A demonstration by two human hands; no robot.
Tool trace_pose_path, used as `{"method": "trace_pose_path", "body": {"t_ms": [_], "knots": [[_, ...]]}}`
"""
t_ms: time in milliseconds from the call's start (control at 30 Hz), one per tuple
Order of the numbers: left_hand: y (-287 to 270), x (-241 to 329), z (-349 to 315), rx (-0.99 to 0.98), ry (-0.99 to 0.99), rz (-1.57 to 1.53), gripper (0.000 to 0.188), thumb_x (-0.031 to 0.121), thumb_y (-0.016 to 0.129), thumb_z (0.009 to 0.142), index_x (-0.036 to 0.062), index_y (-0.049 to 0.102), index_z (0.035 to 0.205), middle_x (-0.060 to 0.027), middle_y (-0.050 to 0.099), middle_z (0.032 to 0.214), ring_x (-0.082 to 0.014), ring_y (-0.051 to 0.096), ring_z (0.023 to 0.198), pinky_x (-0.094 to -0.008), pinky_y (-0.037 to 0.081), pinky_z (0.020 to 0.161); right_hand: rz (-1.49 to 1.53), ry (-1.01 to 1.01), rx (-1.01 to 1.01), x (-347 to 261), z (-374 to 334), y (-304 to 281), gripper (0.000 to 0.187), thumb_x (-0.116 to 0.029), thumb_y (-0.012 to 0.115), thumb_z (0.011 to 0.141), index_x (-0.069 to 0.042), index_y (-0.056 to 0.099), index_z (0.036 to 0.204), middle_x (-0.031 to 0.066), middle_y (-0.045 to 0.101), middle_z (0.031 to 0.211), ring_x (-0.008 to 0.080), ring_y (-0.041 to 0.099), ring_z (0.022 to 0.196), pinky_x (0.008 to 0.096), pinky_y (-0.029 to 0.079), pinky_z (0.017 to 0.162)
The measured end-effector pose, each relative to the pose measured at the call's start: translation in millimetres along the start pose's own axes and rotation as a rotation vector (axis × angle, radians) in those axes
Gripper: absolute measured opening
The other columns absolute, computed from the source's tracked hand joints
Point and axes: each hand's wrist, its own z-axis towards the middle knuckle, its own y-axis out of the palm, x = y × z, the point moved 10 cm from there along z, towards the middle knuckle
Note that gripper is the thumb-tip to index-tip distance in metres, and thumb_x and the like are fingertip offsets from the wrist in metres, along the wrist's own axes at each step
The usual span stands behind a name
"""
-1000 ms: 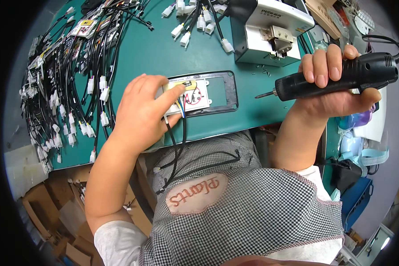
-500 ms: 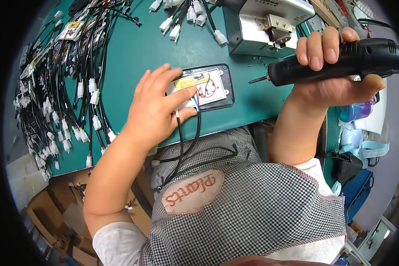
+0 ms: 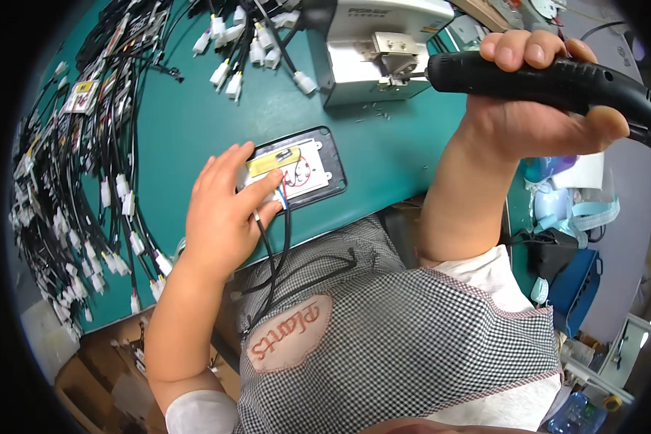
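Observation:
My left hand (image 3: 224,213) lies flat on the green table (image 3: 195,116), its fingers pressing the left edge of a small white module with a yellow strip (image 3: 291,168) that sits in a black tray (image 3: 334,173). Black cables (image 3: 282,239) run from the module under my fingers down over my checked apron. My right hand (image 3: 535,116) is raised at the upper right, closed around a black electric screwdriver (image 3: 557,79). The screwdriver's tip touches the metal front of a white box-shaped machine (image 3: 376,50).
A thick spread of black cable harnesses with white connectors (image 3: 72,188) covers the table's left side and top. Cardboard boxes (image 3: 94,376) stand below the table at lower left. A blue bin (image 3: 582,278) and pale tape rolls (image 3: 571,206) sit at the right.
My right hand has swung the screwdriver up and away from the tray to the white machine. My left hand has stayed on the module.

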Motion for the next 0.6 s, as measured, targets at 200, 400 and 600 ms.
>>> {"method": "trace_pose_path", "body": {"t_ms": [200,400,600], "knots": [[-0.9,0.7,1.0,0.027,0.026,0.014,0.047,0.019,0.082,0.064,0.0179,0.07,0.11,-0.017,0.055,0.128,-0.0366,0.054,0.119,-0.0525,0.042,0.101,-0.171,-0.105,0.006,9.0,-1.7,-3.3,0.078,-0.082,0.045,0.078,-0.01,0.062,0.105,0.0097,0.061,0.073,0.0239,0.061,0.056,0.0393,0.052,0.055],[-0.4,0.1,0.0,0.031,0.027,0.016,0.047,0.019,0.082,0.064,0.0183,0.07,0.11,-0.0165,0.056,0.129,-0.0365,0.054,0.118,-0.0525,0.042,0.1,-0.225,-0.049,0.349,17.6,-7.2,18.8,0.069,-0.072,0.057,0.08,-0.006,0.053,0.101,0.007,0.052,0.063,0.0184,0.053,0.049,0.0301,0.048,0.048],[-0.4,-2.7,-2.4,0.011,0.033,-0.005,0.049,0.014,0.081,0.065,0.0161,0.068,0.112,-0.0186,0.055,0.131,-0.0389,0.053,0.119,-0.0513,0.041,0.102,-0.079,0.16,0.28,37.5,-15.7,40.4,0.076,-0.074,0.06,0.076,-0.002,0.05,0.099,0.0084,0.05,0.06,0.0169,0.051,0.045,0.0274,0.047,0.045]]}}
